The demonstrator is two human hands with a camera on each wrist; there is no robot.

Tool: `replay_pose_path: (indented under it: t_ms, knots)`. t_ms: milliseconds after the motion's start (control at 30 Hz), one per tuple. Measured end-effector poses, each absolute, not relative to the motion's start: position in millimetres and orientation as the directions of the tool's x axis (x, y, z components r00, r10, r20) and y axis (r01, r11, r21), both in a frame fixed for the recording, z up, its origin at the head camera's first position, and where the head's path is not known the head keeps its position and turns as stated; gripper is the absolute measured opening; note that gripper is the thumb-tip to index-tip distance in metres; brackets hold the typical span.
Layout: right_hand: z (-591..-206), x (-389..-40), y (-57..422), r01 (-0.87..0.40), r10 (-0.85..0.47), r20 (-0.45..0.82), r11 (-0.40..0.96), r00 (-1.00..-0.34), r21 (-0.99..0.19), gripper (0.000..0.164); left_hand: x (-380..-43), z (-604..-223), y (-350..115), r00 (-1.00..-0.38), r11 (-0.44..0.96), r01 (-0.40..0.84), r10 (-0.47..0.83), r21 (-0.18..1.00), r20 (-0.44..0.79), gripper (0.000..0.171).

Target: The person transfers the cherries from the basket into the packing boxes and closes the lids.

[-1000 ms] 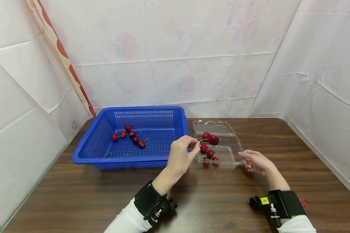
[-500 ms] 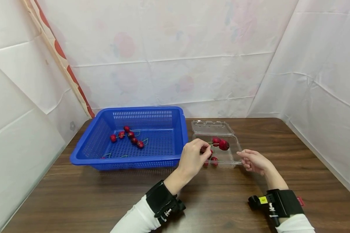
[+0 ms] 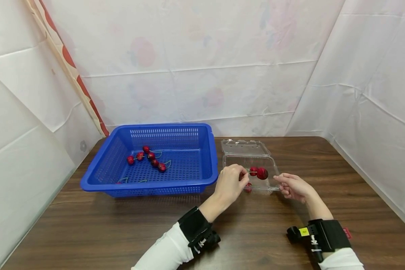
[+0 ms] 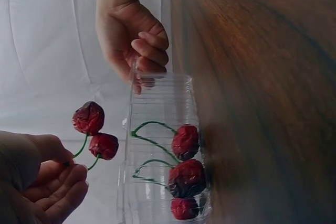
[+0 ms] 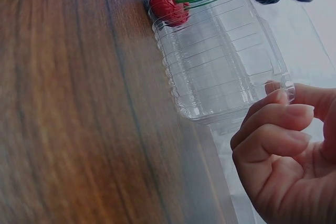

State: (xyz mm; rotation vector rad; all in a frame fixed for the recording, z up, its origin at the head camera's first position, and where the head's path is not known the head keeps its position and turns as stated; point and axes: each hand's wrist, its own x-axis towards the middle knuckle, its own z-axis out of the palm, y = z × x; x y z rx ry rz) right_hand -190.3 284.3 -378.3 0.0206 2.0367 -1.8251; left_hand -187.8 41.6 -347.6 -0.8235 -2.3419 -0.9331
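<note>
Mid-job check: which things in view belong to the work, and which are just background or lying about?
In the work:
left hand, pinching two cherries by their stems
right hand, gripping the edge of the clear container
container cherries
blue basket
basket cherries

Background only:
wooden table
pale sheeting
black wrist straps

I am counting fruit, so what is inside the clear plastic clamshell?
At least three cherries lie in the clamshell; the left hand covers part of it in the head view, total unclear.
</note>
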Motion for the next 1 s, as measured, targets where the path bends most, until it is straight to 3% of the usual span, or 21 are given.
replay_pose_path:
  t_ms: [700,1000]
  knots:
    - [-375,-189,284,0.275,-0.244,-0.308,0.157,-0.92,-0.948,0.022,-199,-357,56,-0.8,0.707,0.578,0.39,0.407,0.457,0.026]
    - [-376,-189,284,0.273,-0.252,-0.307,0.161,-0.918,-0.948,0.023,-200,-359,59,-0.837,0.752,0.531,0.392,0.391,0.382,0.024]
